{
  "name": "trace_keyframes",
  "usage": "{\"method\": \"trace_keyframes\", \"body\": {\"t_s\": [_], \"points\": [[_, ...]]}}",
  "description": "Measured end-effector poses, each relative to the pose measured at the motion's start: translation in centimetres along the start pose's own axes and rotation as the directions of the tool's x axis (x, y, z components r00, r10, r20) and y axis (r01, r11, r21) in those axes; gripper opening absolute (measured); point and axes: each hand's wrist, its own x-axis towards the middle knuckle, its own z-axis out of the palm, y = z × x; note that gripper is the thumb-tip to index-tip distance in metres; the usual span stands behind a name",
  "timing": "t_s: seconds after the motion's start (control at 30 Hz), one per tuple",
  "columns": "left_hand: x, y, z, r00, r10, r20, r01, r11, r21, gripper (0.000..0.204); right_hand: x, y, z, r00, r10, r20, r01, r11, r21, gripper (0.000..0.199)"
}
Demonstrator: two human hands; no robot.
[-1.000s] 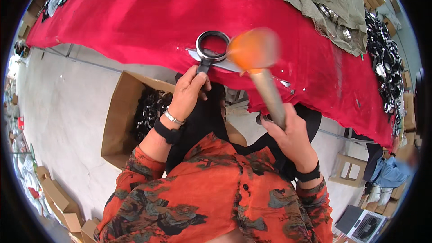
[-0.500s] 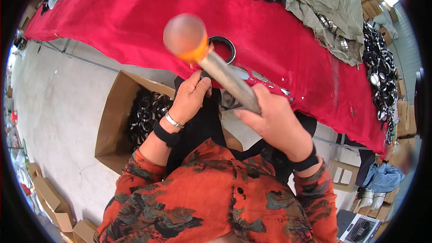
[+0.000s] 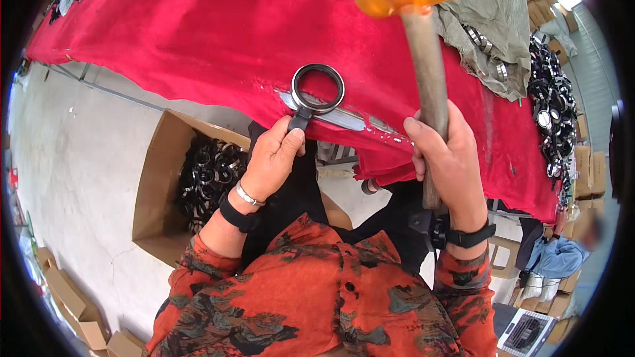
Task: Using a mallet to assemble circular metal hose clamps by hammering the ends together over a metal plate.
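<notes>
My left hand [image 3: 271, 158] is closed, pinching the short black tab of a black ring-shaped part with a silvery band [image 3: 297, 100]. That ring lies at the near edge of the red-covered table, over a bare greyish strip [image 3: 338, 118] where the cloth is worn through. To the right, my right hand [image 3: 456, 158] grips the wooden handle of a mallet [image 3: 426, 69]. Its translucent orange head is raised up and away from the ring, slightly blurred, with a silvery face on its right end.
An open cardboard box [image 3: 151, 192] full of black ring parts stands on the floor at left. Red cloth [image 3: 198, 33] covers the table. A grey-green cloth [image 3: 493, 20] lies at the back right, near a heap of similar parts [image 3: 549, 106]. A person in blue [image 3: 562, 261] is at far right.
The mallet has swung up and to the right, away from above the ring, and its handle now stands nearly upright. The ring is now in full view, with my left hand still on its tab.
</notes>
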Motion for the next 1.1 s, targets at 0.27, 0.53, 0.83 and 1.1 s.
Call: {"method": "trace_keyframes", "body": {"t_s": [0.27, 0.53, 0.83, 1.1], "points": [[0.2, 0.3, -0.1, 0.999, -0.03, 0.03, 0.03, 0.999, -0.017, 0.028, 2.8, 1.3, -0.3, 0.993, 0.017, 0.117, 0.026, 0.935, -0.354, 0.039], [0.3, 0.0, 0.4, 1.0, 0.005, 0.006, -0.005, 1.0, 0.014, 0.028, 2.4, 2.5, 1.5, 0.957, -0.25, 0.151, 0.29, 0.872, -0.394, 0.038], [0.2, 0.5, 0.7, 0.999, 0.044, -0.026, -0.042, 0.997, 0.071, 0.028, -0.8, 3.2, 2.2, 0.927, -0.241, 0.287, 0.366, 0.752, -0.549, 0.038], [-0.2, 0.5, 0.3, 0.998, -0.052, -0.033, 0.054, 0.998, 0.035, 0.03, -2.0, 1.7, 0.7, 0.963, -0.247, 0.107, 0.269, 0.908, -0.321, 0.038]]}}
